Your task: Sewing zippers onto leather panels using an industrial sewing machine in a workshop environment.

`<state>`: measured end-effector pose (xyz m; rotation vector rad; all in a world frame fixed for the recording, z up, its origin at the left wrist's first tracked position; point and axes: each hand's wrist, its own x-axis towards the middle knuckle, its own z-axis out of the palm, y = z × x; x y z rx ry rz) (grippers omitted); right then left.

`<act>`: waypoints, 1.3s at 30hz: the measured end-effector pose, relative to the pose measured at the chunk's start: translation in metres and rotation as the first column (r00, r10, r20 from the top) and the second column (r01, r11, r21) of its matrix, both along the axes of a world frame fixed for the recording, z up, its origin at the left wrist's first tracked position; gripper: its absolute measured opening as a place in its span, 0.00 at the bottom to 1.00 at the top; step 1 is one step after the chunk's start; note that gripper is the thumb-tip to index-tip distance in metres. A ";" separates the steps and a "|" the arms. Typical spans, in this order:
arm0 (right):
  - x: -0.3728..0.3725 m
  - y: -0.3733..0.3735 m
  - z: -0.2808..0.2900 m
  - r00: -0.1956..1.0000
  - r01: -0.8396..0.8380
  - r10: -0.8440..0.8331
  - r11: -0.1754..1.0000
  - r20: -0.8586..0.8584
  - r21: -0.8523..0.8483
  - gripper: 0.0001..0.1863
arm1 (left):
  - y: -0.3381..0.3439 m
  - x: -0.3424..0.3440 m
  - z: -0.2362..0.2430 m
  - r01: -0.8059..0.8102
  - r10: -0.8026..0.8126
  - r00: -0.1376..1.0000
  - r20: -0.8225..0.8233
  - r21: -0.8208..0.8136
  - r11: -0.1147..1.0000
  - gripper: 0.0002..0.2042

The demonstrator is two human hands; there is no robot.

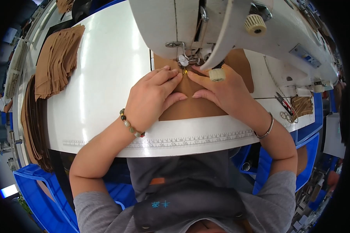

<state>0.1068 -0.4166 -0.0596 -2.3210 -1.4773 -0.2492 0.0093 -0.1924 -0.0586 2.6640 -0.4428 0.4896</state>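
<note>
A flat brown piece of leather-like material (194,110) lies on the white table under the head of a sewing machine (159,23). My left hand (151,91) rests on its left part, fingers stretched toward the needle area and thumb pointing inward. From the other side, my right hand (225,87) presses on the piece with fingers extended, partly hidden behind a cream knob (217,74). Between my two index fingers is a small yellow metallic part (185,72) below the needle bar. The thumbs are apart, and the material between them is slightly raised.
A stack of brown cut pieces (58,60) lies at the left, with darker long pieces (32,120) hanging over the edge. Red-handled snips (284,103) and small brown strips (301,105) are at the right. Blue bins (39,194) stand below the table; a printed ruler (175,143) runs along its front.
</note>
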 end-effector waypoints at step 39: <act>-0.001 -0.002 0.000 1.000 0.006 -0.007 0.999 -0.021 -0.032 0.34 | -0.001 0.002 0.003 -0.036 0.028 0.998 0.050 0.181 0.983 0.28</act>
